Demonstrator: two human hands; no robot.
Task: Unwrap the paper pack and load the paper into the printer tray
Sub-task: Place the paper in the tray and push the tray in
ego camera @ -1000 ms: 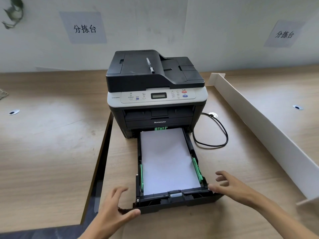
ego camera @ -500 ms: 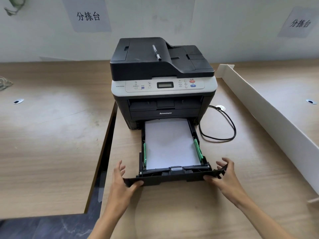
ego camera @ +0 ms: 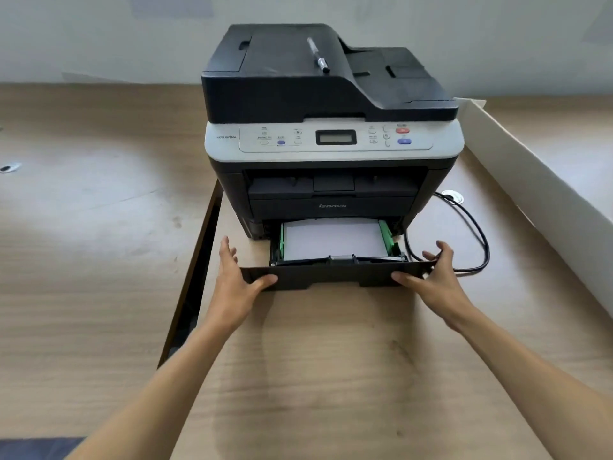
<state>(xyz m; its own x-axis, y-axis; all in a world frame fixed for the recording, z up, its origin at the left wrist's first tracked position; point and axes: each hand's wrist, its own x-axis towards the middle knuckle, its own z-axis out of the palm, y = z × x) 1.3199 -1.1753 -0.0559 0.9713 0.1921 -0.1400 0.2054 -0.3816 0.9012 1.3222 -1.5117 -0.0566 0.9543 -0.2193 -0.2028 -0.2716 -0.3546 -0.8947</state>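
Observation:
A black and grey printer [ego camera: 331, 141] stands on the wooden table. Its black paper tray [ego camera: 331, 275] sticks out a short way from the bottom slot. White paper [ego camera: 333, 239] lies flat in the tray between green side guides. My left hand [ego camera: 237, 280] grips the tray's left front corner, thumb on the front face. My right hand [ego camera: 434, 277] grips the right front corner the same way. No paper pack wrapper shows in the head view.
A black pen [ego camera: 317, 55] lies on the printer's lid. A black power cable [ego camera: 471, 234] loops on the table right of the tray. A long white cardboard wall [ego camera: 537, 180] runs along the right. A dark gap [ego camera: 195, 270] between two tabletops runs left of the printer.
Both hands took hold of the tray's front corners and slid it most of the way into the printer. Far less paper shows now. The camera has moved closer.

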